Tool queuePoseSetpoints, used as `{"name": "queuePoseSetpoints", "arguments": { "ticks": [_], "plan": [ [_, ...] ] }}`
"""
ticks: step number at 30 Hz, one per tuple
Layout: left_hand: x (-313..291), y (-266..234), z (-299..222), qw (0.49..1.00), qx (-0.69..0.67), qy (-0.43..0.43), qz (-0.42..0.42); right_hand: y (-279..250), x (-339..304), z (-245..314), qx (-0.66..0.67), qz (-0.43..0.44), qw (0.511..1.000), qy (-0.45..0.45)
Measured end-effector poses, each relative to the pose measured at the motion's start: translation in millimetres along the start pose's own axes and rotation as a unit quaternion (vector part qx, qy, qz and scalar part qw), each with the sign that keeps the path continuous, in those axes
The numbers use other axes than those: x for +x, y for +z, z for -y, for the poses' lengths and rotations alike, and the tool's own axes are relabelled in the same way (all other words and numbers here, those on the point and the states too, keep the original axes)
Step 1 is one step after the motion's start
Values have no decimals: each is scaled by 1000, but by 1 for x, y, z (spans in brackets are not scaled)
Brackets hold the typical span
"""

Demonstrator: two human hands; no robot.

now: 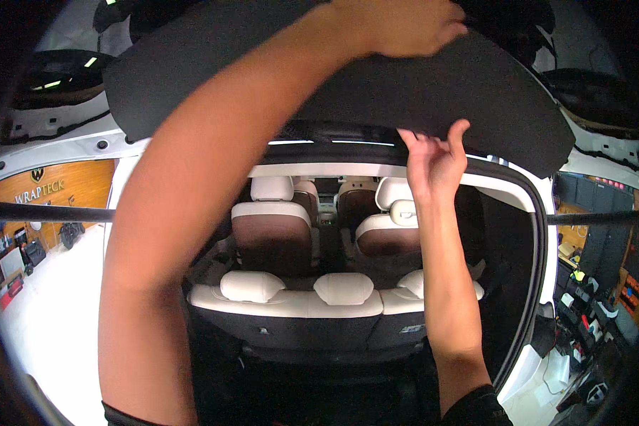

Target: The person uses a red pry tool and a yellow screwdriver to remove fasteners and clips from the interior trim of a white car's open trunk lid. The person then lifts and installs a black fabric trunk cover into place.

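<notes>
Overhead, a broad dark panel (213, 64) spans the top of the raised tailgate area. My left hand (412, 28) is across the panel's face near the top of the picture, its back toward me. Its fingers look curled, and whatever they may hold is hidden. My right hand (433, 163) is lower, palm toward me, at the panel's lower edge. Its fingers hook up behind that edge while the thumb stands up in front, so it grips the panel.
Below is the car's open rear, with a dark cargo area (319, 380) and cream rear headrests (344, 289). A black seal (539, 270) lines the opening's right side. Tools and boxes (582, 312) clutter the right. A wood-coloured wall (71, 186) stands at left.
</notes>
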State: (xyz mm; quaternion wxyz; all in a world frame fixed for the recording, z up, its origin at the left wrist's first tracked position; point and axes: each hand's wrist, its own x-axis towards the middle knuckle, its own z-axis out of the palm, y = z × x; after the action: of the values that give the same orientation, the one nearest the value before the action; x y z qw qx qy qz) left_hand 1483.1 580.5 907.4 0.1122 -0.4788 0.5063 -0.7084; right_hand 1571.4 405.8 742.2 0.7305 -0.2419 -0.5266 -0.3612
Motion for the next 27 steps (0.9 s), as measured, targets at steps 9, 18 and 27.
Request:
{"name": "queuePoseSetpoints", "arguments": {
  "ticks": [9, 18, 27],
  "plan": [
    [-66, -27, 1, 987, 89, -84, -104, -12, 37, 29, -94, -42, 993, -52],
    [-199, -61, 11, 943, 250, -191, 108, 7, 48, 59, -100, -29, 994, -39],
    [-228, -20, 49, 972, 178, -150, -10, 5, 53, 44, -149, -61, 985, -61]
  ]
}}
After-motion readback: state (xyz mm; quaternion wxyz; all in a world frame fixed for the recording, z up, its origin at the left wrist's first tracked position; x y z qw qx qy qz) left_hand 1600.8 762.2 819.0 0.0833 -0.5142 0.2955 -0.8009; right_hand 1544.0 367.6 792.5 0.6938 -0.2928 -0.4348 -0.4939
